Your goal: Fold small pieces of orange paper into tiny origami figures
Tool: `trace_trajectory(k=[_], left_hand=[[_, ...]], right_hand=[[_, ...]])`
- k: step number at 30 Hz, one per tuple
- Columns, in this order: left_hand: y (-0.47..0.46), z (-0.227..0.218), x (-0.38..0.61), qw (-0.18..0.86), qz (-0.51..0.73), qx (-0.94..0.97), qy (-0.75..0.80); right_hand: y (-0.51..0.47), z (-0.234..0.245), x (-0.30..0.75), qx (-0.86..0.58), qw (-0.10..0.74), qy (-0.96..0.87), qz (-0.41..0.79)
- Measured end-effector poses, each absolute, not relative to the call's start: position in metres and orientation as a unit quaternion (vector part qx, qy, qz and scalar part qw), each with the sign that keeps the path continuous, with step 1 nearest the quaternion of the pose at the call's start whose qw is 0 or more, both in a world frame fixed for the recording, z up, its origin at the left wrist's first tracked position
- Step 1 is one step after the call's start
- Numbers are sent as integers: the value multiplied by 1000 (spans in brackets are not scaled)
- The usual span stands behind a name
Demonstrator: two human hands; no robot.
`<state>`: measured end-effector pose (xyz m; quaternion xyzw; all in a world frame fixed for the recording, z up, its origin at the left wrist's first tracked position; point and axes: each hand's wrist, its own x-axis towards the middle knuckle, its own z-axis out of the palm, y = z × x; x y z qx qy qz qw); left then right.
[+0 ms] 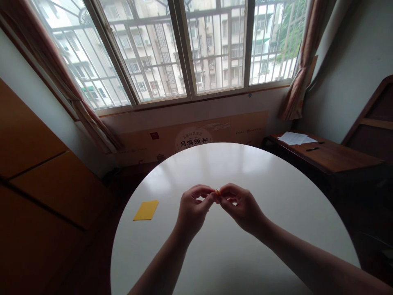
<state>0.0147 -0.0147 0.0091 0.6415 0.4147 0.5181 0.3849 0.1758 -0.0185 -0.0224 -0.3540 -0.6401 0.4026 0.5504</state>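
Above the middle of a round white table (276,184), my left hand (193,207) and my right hand (241,207) meet fingertip to fingertip. Both pinch a tiny yellow-orange folded paper piece (217,191), of which only a sliver shows between the fingers. The fingers of both hands are curled and pressed together on it. A flat yellow sheet of paper (146,210) lies on the table's left side, well apart from the hands.
A dark wooden side table (334,157) stands at the right with white papers (296,138) and a pen (312,149) on it. A printed cardboard panel (193,137) leans under the barred window. A wooden cabinet (37,184) fills the left.
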Motion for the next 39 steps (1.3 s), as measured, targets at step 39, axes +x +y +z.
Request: trace_trajectory(k=[39], left_hand=[[-8,10,5,456,457,643,412]], right_hand=[[-14,-15,180,-298,494,-527,625]])
